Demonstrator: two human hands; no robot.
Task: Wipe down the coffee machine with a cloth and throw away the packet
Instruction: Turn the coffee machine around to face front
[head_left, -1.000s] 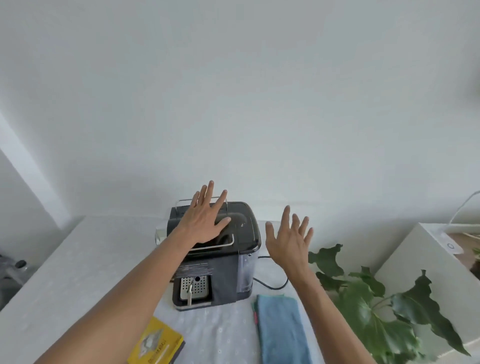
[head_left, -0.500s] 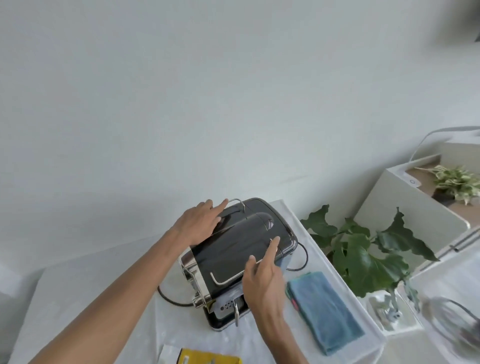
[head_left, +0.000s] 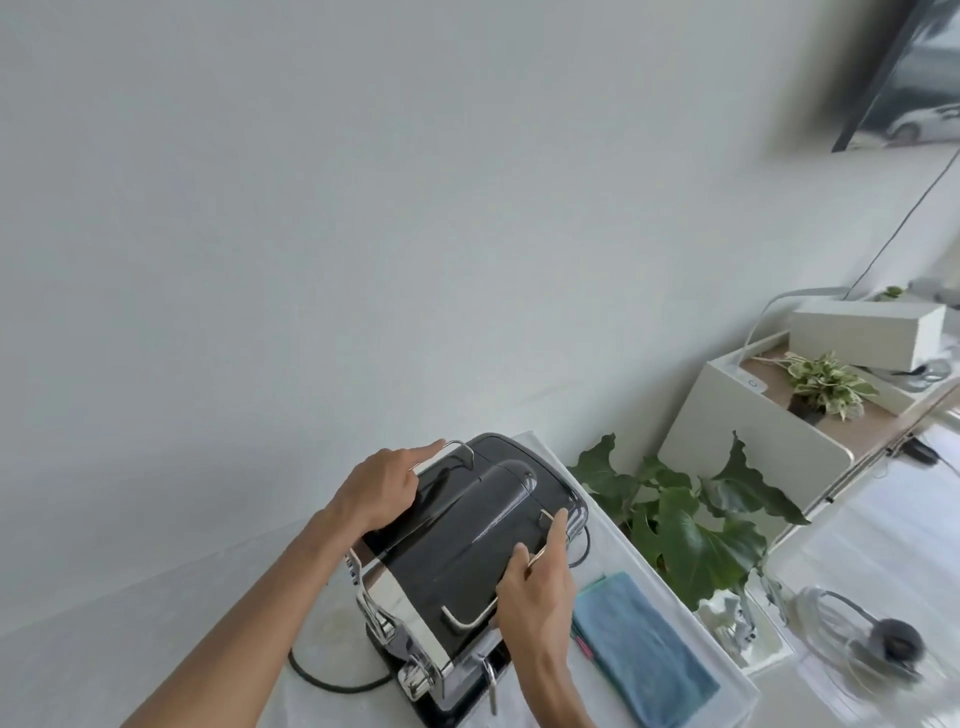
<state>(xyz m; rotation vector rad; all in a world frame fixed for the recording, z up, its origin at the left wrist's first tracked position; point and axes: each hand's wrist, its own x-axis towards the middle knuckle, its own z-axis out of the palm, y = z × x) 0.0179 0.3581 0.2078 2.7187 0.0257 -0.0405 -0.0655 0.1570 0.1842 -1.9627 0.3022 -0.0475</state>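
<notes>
The left hand (head_left: 382, 491) and right hand (head_left: 537, 584) are gripping the glossy black coffee machine (head_left: 467, 535) by its chrome rails (head_left: 469, 621), likely steadying it. The folded blue cloth (head_left: 644, 642) is lying alongside.

Both bare forearms are extended upward, the left from 7 o'clock, the right from 6 o'clock. The left hand (head_left: 382, 488) is laid palm-down at the 10 o'clock side of the coffee machine (head_left: 467, 530), fingers curled over its edge, index finger stretched toward 2 o'clock. The right hand (head_left: 535, 582) is set at the 4 o'clock side, the wire rail (head_left: 470, 621) pinched between thumb and index finger.
</notes>
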